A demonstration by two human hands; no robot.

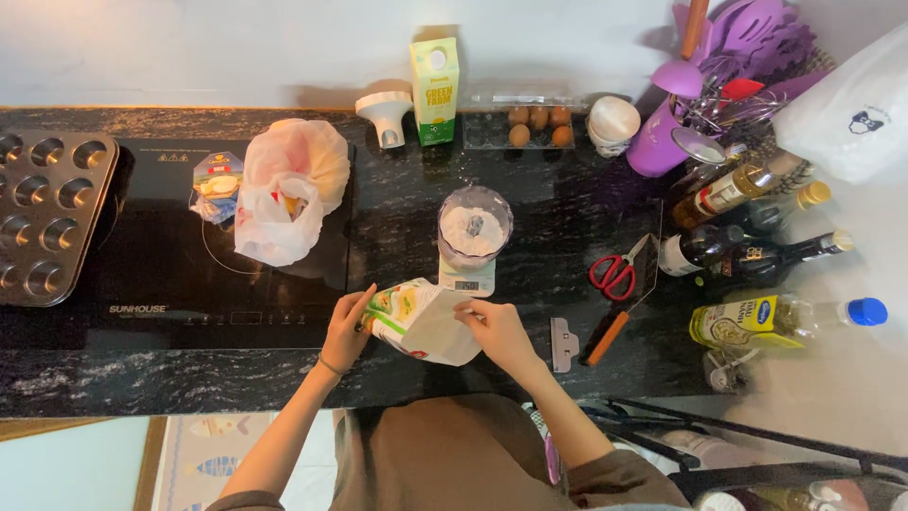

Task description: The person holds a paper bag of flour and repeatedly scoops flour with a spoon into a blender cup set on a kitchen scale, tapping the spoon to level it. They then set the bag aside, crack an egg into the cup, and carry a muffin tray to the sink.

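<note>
Head view: we look down on our own hands.
Left hand: wrapped around the flour bag at its printed side.
Right hand: pinching its white folded top.
Handling: we judge it soft, slumping, spill-prone; grip both ends.
Beyond: bowl on a scale.

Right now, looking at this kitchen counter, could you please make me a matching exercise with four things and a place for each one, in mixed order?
Things:
1. paper bag
2. bowl of white powder
3. red-handled scissors
4. muffin tray

Places:
A. at the far left edge of the counter
B. on the small scale
C. between the left hand and the right hand
D. right of the scale, beside the bottles

Pairs: 1-C, 2-B, 3-D, 4-A
</note>
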